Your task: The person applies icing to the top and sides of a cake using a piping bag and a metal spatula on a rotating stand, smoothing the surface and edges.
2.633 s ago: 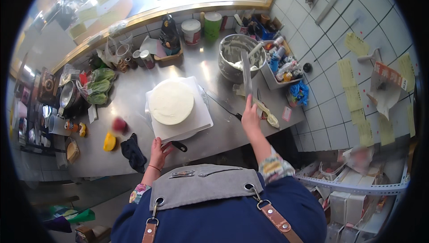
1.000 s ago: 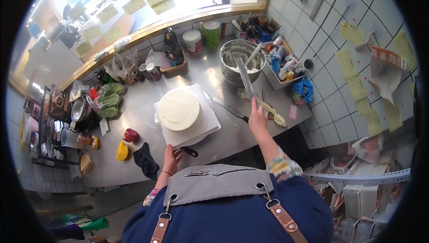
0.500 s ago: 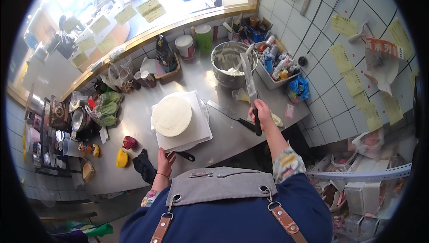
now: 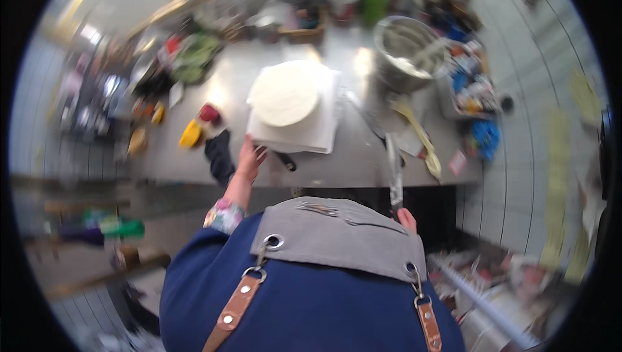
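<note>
A round cake (image 4: 285, 93) coated in smooth white cream sits on a white square board (image 4: 324, 138), a little left of the middle of the table. At the board's near left corner, my left hand (image 4: 249, 159) touches the edge with its fingers apart. My right hand (image 4: 407, 218) is low at the apron's right edge, mostly hidden by it, closed round the handle of an icing spatula (image 4: 394, 167). The blade points up and away and has white smears on it. Beyond it, a second icing spatula (image 4: 364, 114) lies on the table.
A metal mixing bowl (image 4: 408, 54) with white cream stands at the back right, beside a bin of bottles (image 4: 472, 86). A pale yellow spatula (image 4: 421, 135) lies nearer. Left are a yellow object (image 4: 190, 134), a red one (image 4: 208, 113) and a dark cloth (image 4: 220, 159).
My right hand has drawn the icing spatula down and back toward my body, away from the bowl. My view has shifted and blurred. My left hand stays at the board's corner.
</note>
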Demonstrator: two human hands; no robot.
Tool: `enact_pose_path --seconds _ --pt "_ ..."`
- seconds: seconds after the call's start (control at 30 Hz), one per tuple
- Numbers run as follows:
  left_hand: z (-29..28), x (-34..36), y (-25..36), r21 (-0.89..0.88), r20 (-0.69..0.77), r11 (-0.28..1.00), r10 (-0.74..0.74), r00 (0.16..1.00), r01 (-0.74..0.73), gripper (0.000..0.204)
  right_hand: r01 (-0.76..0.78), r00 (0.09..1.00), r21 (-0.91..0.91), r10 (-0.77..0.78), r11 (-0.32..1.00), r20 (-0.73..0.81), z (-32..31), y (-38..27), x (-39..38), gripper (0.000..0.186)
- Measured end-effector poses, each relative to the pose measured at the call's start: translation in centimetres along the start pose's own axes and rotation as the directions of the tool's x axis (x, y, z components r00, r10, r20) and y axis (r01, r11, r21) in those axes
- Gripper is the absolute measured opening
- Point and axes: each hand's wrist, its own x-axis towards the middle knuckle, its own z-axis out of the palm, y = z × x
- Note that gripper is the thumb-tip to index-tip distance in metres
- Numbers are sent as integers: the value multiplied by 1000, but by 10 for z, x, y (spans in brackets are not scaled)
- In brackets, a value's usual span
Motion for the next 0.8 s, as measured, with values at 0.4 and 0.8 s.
enact_pose_path --seconds 0.4,0.8 --pt "-112 32 14 941 -130 -236 410 903 243 86 -4 813 -861 -500 509 -299 -9 76 17 20" --pt "-166 63 -44 930 65 182 774 630 -318 28 -99 714 -910 -608 404 -348 73 59 -19 20"
